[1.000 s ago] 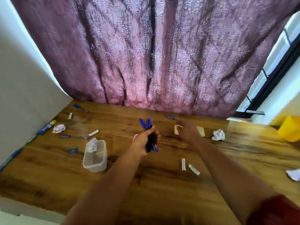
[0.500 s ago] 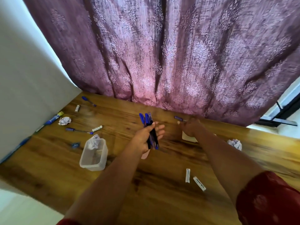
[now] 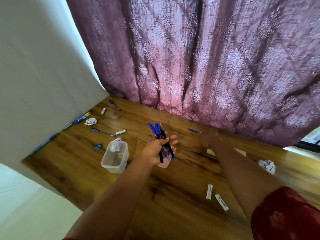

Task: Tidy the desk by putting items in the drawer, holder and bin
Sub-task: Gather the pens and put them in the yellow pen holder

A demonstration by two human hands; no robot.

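My left hand [image 3: 155, 149] holds a bundle of blue and black pens [image 3: 160, 137] over the middle of the wooden desk [image 3: 173, 196], thumb across them and fingers partly stretched out. My right hand [image 3: 210, 139] is a blur near the curtain, just right of a loose blue pen [image 3: 194, 130]; its fingers cannot be made out. A clear plastic container [image 3: 115, 161] with crumpled paper [image 3: 115, 147] in it stands left of my left hand. More pens [image 3: 103, 132] lie at the far left.
Crumpled paper balls [image 3: 91, 121] [image 3: 267, 166], two white tubes [image 3: 209, 191], small rolls [image 3: 120, 132], a blue marker [image 3: 82, 117] and a sharpener [image 3: 98, 145] are scattered about. A pink pad [image 3: 163, 165] lies under my left hand. A purple curtain [image 3: 190, 58] hangs behind the desk.
The view swung left and the yellow bin left the frame. My left hand's fingers spread out around the pens. My right hand shifted along the back edge, near the loose pen.
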